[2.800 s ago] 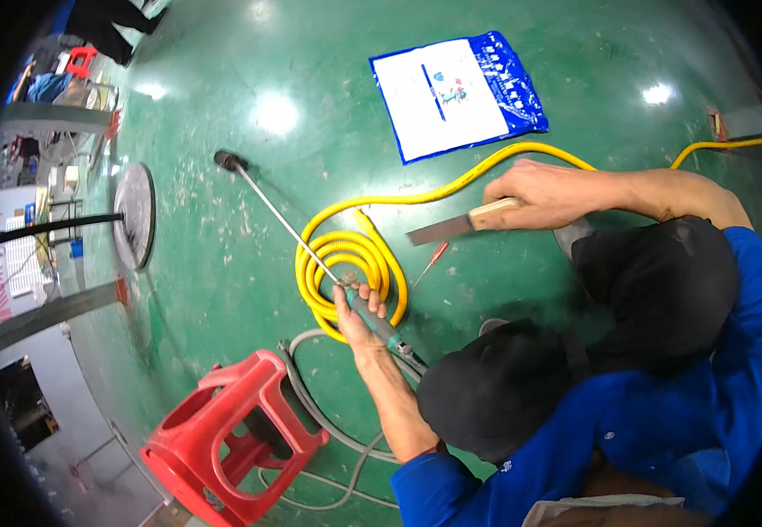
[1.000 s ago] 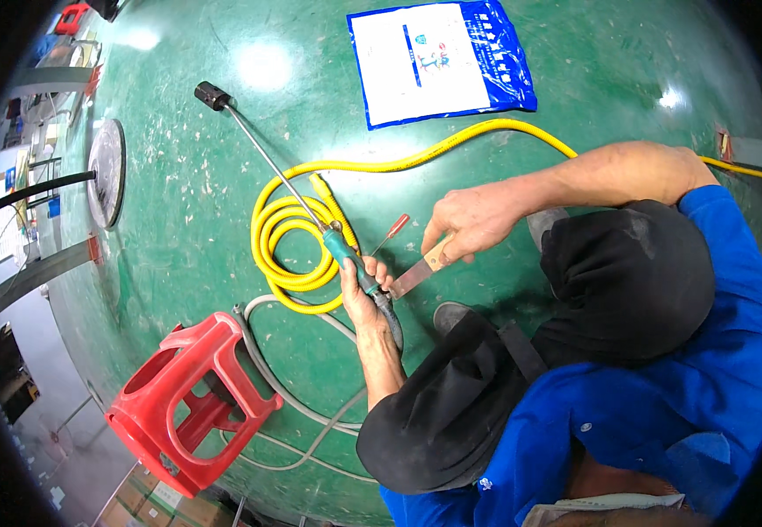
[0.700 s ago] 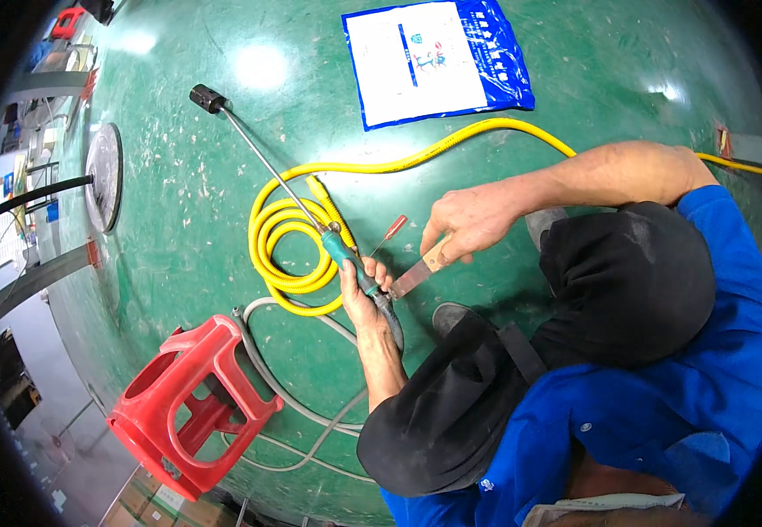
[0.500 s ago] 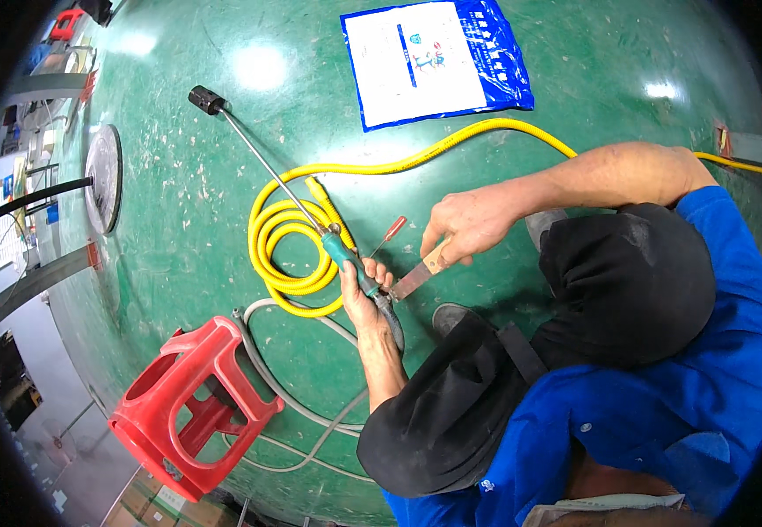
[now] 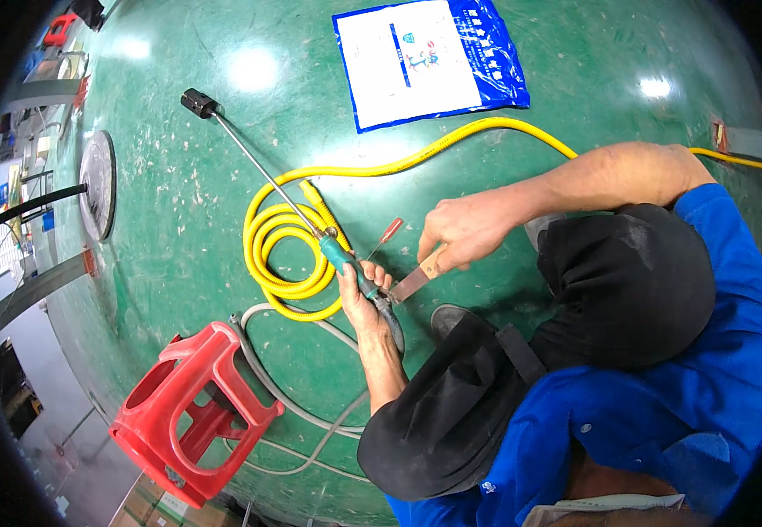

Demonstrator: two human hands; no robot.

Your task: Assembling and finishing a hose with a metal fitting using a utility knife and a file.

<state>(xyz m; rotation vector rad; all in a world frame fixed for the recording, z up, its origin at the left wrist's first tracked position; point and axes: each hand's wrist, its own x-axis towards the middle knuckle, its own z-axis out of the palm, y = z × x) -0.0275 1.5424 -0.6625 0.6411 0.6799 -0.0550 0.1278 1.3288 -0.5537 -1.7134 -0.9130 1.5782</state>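
My left hand (image 5: 365, 294) is wrapped round the teal handle of a gas torch (image 5: 335, 255). From the handle a thin metal tube runs up and left to a black burner head (image 5: 198, 104). A grey hose leaves the handle's lower end along my left wrist. My right hand (image 5: 464, 230) grips the wooden handle of a putty knife (image 5: 413, 283). Its blade meets the fitting at the handle's base, just beside my left fingers. A screwdriver with a red handle (image 5: 391, 230) lies on the floor between my hands, its shaft pointing toward the torch.
A yellow hose (image 5: 258, 233) lies coiled under the torch and runs off to the right. On the left, a red plastic stool (image 5: 179, 413) lies tipped over beside a grey hose (image 5: 262, 351). A blue and white plastic bag (image 5: 412, 75) lies farther off on the green floor.
The torch's burner end has shifted slightly left and down in view. My hands keep their grips, with the blade still at the fitting.
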